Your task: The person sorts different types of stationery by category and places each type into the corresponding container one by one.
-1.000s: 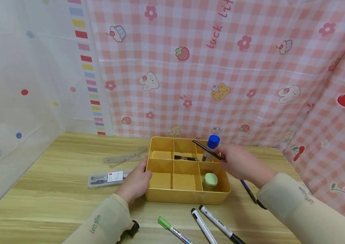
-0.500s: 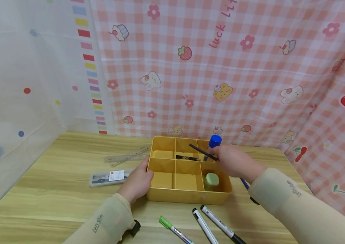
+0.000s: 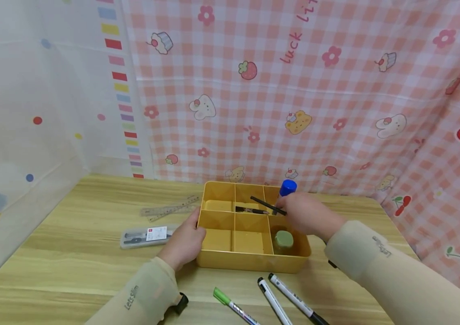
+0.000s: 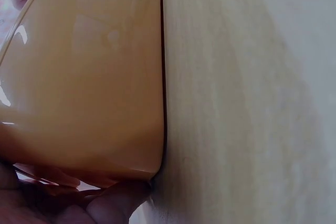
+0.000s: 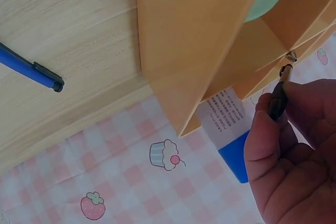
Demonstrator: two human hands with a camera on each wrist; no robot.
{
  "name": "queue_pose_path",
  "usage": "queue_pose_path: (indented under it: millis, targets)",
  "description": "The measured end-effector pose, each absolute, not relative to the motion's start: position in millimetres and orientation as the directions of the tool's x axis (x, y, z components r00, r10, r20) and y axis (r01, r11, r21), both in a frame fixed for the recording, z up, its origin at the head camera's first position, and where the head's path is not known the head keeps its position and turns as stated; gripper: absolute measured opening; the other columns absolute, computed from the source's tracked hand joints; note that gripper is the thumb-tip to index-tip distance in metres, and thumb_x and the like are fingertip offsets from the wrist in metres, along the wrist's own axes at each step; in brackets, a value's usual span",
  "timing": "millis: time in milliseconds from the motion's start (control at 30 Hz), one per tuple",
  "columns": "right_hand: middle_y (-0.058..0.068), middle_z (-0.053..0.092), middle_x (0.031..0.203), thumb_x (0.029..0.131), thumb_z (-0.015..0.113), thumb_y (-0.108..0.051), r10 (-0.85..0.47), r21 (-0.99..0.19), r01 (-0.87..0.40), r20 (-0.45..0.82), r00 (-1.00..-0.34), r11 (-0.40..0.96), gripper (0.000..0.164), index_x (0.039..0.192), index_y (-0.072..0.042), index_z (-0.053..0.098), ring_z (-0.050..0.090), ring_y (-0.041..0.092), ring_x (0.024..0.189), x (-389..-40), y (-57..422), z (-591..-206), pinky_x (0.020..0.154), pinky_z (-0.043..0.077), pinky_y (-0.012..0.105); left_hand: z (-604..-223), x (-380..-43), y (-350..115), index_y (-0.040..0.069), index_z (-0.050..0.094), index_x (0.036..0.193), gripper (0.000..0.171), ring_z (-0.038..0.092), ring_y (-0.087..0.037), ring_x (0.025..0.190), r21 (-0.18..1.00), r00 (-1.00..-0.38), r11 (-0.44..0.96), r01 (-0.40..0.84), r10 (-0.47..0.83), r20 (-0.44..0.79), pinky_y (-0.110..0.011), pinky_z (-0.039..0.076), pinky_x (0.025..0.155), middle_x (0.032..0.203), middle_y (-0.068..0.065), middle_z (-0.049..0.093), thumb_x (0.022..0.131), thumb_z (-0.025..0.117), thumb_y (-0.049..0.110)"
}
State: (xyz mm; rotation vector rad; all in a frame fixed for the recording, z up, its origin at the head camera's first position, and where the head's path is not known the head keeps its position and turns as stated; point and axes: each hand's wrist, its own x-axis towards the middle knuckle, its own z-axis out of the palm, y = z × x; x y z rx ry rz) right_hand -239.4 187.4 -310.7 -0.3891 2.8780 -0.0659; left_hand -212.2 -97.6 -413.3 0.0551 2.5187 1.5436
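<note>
My right hand [image 3: 305, 213] pinches a slim black pen [image 3: 263, 204] over the back compartments of a yellow divided organizer box [image 3: 250, 262]. In the right wrist view, the black pen [image 5: 279, 98] sits between thumb and forefinger. My left hand [image 3: 183, 243] holds the box by its left end; in the left wrist view its fingers [image 4: 113, 203] touch the box's lower corner. Another black pen [image 3: 251, 210] lies in the back middle compartment. A blue-capped glue stick [image 3: 288, 186] stands at the back right, partly hidden by my right hand. A container with a green lid [image 3: 283, 239] occupies the front right compartment.
Left of the box are clear rulers [image 3: 169, 209] and a compass case [image 3: 144, 236]. In front lie a green marker [image 3: 234, 307] and two white markers [image 3: 272, 300] [image 3: 295, 295]. A blue pen [image 5: 29, 69] rests to the right. Patterned cloth [image 3: 254, 113] hangs behind.
My right hand has moved a little left and inward with the black pen, now covering more of the glue stick. The left hand stays at the box's left end.
</note>
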Motion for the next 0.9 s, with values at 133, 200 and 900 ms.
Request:
queue_pose_path:
  millis: [133,200,900]
  targets:
    - [0.012,0.076,0.12,0.099,0.068,-0.004,-0.277,-0.062,-0.27,-0.221,-0.935,0.961,0.032,0.13,-0.009,0.072,0.073,0.026,0.101,-239,186,-312,0.095,0.062,0.05,-412,-212,-97,0.027,0.023,0.17,0.066,0.039,-0.038,0.154,0.888,-0.98,0.454,-0.075,0.13,-0.149,-0.065,0.026,0.126,0.17,-0.01,0.037,0.107,0.039,0.017]
    - [0.012,0.076,0.117,0.1,0.067,-0.003,-0.294,-0.055,-0.289,-0.215,-0.931,0.956,0.03,0.129,-0.008,0.073,0.074,0.026,0.099,-239,185,-313,0.094,0.063,0.049,-412,-212,-96,0.027,0.022,0.17,0.065,0.039,-0.038,0.154,0.889,-0.979,0.45,-0.086,0.128,-0.16,-0.066,0.026,0.126,0.17,-0.01,0.037,0.107,0.038,0.018]
    - [0.006,0.077,0.098,0.099,0.068,-0.004,-0.369,-0.024,-0.373,-0.219,-0.903,0.928,0.019,0.115,-0.007,0.078,0.071,0.019,0.084,-245,169,-315,0.091,0.064,0.043,-410,-212,-97,0.027,0.023,0.17,0.065,0.041,-0.038,0.152,0.89,-0.977,0.446,-0.1,0.126,-0.172,-0.066,0.028,0.126,0.17,-0.01,0.037,0.107,0.038,0.018]
